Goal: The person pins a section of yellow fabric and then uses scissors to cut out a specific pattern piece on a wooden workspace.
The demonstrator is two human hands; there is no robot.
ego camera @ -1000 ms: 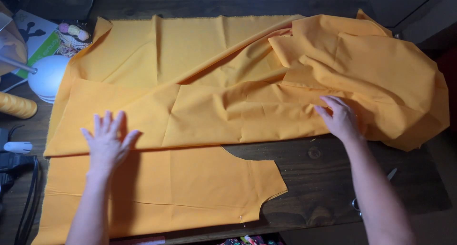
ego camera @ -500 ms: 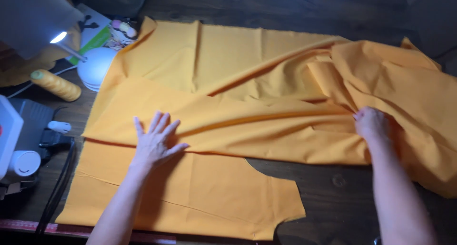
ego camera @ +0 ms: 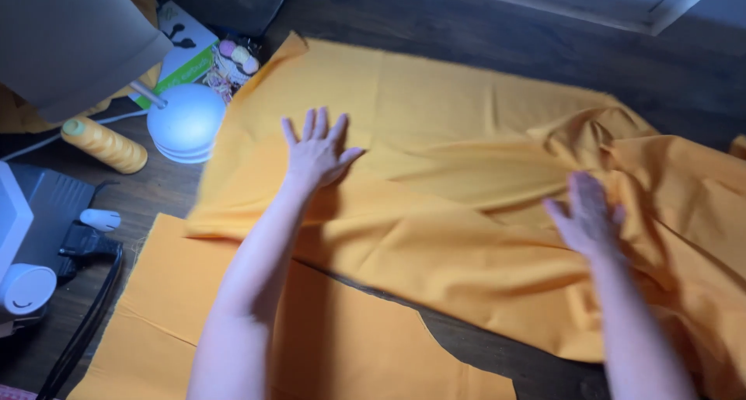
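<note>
Both hands lay on a large sheet of orange fabric (ego camera: 466,136) spread across a dark wooden desk (ego camera: 466,27). The left hand (ego camera: 317,151) rested palm down on the flatter part of the cloth, fingers spread wide and pointing away from the person, holding nothing. The right hand (ego camera: 588,217) was blurred; it lay open, fingers loosely apart, on the cloth where the fabric rose into rumpled folds toward the right edge of the view. Whether it pressed the cloth or only hovered just above it could not be told.

The orange fabric covered most of the desk, smooth at the far left and bunched at the right. Its near edge overlapped a second, separate cut piece of orange fabric (ego camera: 342,353), which lay flat at the near edge of the desk under the left forearm and had a curved notch cut from its right side.

To the left of the cloth stood a round white lamp base (ego camera: 185,124), touching or just beside the fabric's edge. Beside it lay a cone of yellow thread (ego camera: 105,145) on its side. A green-and-white booklet (ego camera: 180,54) lay farther back, and a white machine (ego camera: 19,245) sat at the far left.
</note>
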